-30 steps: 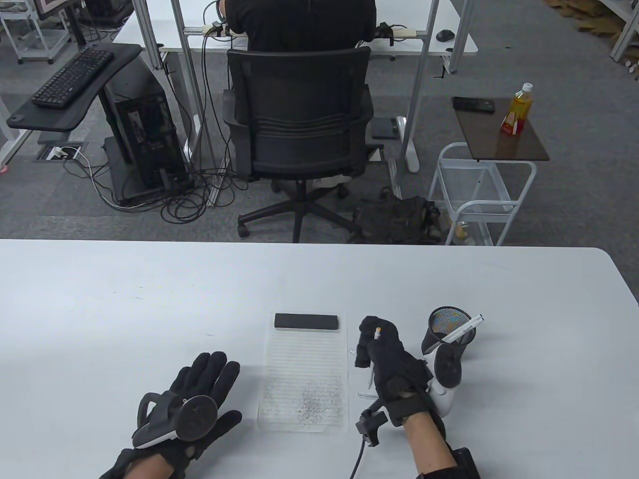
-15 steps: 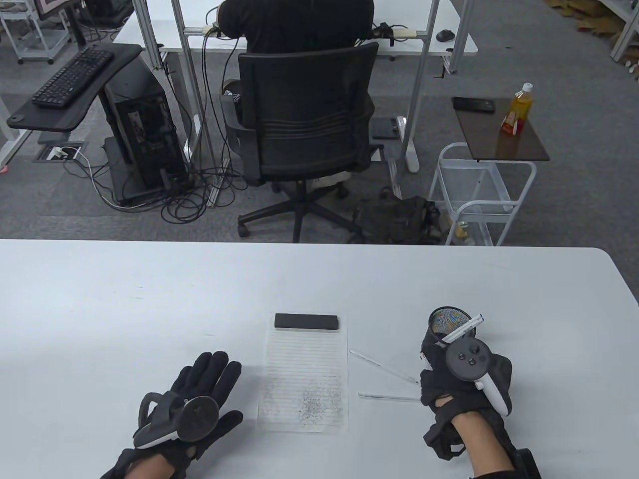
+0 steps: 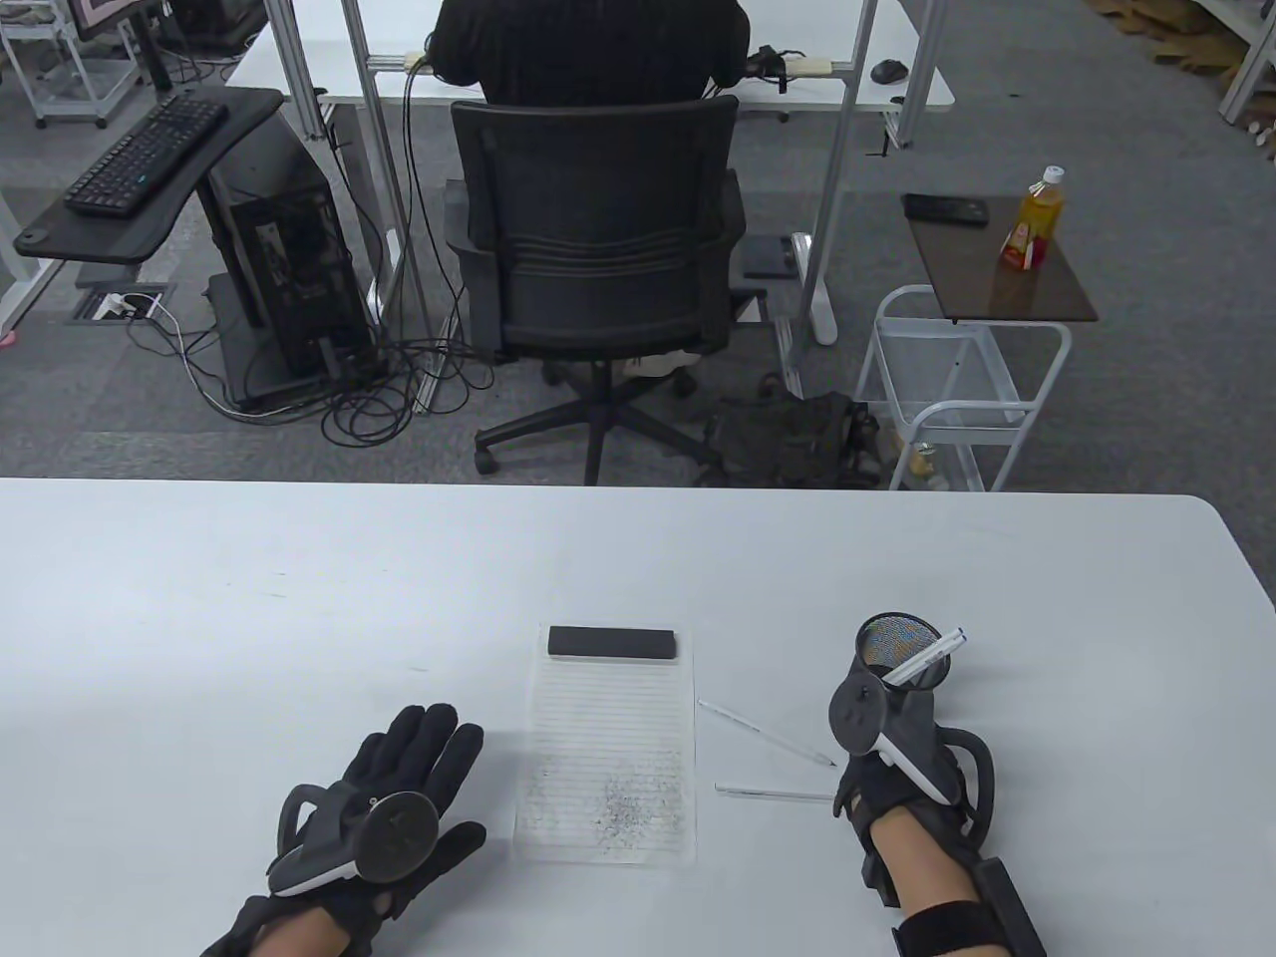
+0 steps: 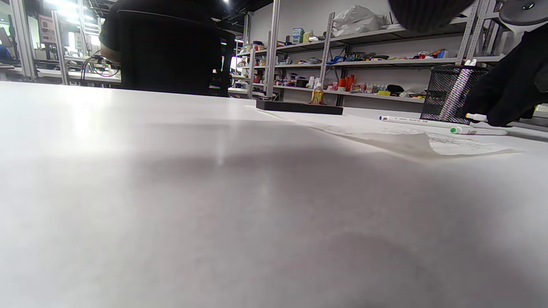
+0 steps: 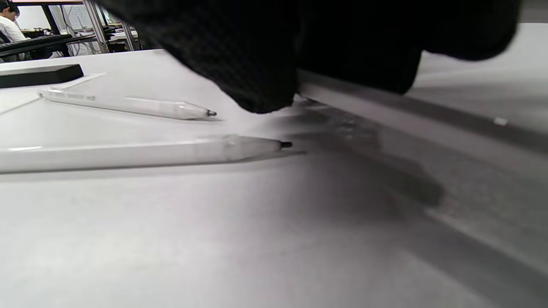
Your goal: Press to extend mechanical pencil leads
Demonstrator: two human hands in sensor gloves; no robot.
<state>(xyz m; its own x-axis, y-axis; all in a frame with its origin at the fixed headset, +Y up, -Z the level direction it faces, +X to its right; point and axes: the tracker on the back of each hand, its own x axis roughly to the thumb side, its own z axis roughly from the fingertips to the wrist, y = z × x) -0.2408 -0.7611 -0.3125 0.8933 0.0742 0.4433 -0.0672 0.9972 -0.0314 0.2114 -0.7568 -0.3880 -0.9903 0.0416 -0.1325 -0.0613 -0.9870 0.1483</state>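
Two white mechanical pencils lie on the table right of the paper: the far pencil (image 3: 766,733) lies diagonally, the near pencil (image 3: 773,794) lies level. Both show in the right wrist view, far pencil (image 5: 128,107) and near pencil (image 5: 141,152), tips pointing right and lying free. My right hand (image 3: 859,788) rests on its side just right of their tips, fingers (image 5: 265,94) curled down to the table and holding nothing. A third pencil (image 3: 927,656) stands in the black mesh cup (image 3: 895,653). My left hand (image 3: 429,743) lies flat, fingers spread, left of the paper.
A lined sheet of paper (image 3: 605,758) with grey scribbles lies mid-table, and a black block (image 3: 611,642) rests on its top edge. The mesh cup stands close behind my right hand. The table's far edge runs across the middle of the table view.
My right hand held a pencil upright a second ago, then laid it on the table beside the other. It has since turned onto its side by the pencil tips. The left hand stayed still.
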